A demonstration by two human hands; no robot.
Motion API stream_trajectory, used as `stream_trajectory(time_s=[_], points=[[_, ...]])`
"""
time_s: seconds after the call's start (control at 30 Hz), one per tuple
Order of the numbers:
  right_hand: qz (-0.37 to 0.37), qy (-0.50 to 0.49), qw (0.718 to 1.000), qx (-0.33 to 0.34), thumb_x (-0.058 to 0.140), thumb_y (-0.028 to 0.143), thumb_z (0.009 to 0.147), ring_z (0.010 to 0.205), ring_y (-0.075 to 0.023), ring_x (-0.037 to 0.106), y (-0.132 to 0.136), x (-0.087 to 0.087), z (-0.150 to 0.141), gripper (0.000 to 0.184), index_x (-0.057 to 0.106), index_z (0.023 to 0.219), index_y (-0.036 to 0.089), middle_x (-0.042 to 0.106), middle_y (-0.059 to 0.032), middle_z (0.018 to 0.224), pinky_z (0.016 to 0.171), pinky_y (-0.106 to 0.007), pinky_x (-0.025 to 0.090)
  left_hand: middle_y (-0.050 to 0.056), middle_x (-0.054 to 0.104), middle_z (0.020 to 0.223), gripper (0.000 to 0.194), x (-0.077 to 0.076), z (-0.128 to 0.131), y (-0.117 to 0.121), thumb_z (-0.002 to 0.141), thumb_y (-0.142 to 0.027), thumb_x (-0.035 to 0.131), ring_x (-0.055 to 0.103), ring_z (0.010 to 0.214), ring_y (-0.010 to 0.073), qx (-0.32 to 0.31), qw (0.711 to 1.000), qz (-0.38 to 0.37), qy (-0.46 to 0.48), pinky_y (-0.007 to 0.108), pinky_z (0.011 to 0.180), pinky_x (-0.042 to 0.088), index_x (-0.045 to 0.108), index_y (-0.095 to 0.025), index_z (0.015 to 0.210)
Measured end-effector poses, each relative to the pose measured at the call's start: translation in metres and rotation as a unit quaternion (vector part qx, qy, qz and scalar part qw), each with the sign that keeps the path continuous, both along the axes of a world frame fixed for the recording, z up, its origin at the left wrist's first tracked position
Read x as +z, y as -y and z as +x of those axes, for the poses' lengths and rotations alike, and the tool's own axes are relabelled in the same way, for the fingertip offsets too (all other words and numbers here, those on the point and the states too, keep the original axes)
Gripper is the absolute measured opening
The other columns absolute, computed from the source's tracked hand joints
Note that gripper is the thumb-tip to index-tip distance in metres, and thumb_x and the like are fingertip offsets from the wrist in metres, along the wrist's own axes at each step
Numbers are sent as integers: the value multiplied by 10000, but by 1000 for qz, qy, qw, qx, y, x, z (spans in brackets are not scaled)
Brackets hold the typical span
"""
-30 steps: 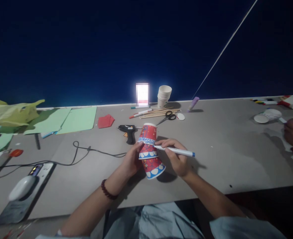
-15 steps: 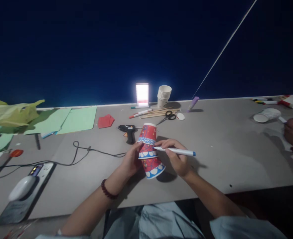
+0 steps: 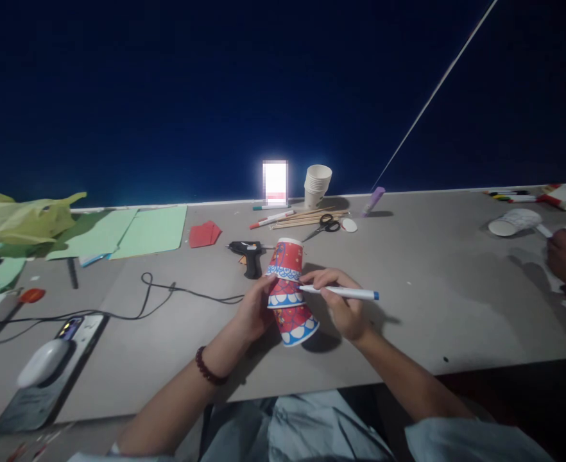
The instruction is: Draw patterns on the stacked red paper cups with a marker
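Right hand (palm inward), fingers pinched.

Showing red with blue-and-white scallops on the cups, pale green on the sheets, yellow on the bag.

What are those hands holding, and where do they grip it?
Left hand: the joined cups, by their side. Right hand: the marker, near its tip.

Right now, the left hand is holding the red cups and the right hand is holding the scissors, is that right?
Not quite. The head view shows the right hand holding a white marker, while the scissors lie on the table. The left hand is holding the red cups, just as you said.
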State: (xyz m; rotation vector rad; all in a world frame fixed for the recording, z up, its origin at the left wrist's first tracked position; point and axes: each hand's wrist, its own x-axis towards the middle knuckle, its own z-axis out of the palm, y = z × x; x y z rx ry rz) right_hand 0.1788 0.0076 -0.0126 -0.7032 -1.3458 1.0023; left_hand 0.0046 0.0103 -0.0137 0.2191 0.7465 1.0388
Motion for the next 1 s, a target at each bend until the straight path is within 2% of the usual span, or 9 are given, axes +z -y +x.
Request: stream_trajectory(time_s=[0.37,0.77,1.0], points=[[10,26,999,-21,608,247,910,901,-230,729,-1,-1,0,99,694,862,232,772,-68,937,825,-389,568,78,767,841,215,-2,-1,1,780,-252,710,706,726,204,-3,1000,-4,-2,317,739,544,707,-119,949],[-3,7,1000,-14,584,209,901,894,-217,728,-1,-3,1,121,682,834,232,762,-49,911,842,-382,567,96,762,837,240,-1,0,0,782,-248,707,701,722,215,-3,1000,-5,1,324,750,542,707,-105,975],[-8,26,999,-21,617,250,893,870,-229,725,-1,2,1,99,672,814,225,768,-59,894,828,-397,562,72,751,773,186,2,2,0,786,-242,718,685,657,197,24,999,-2,-26,305,685,539,710,-121,926]])
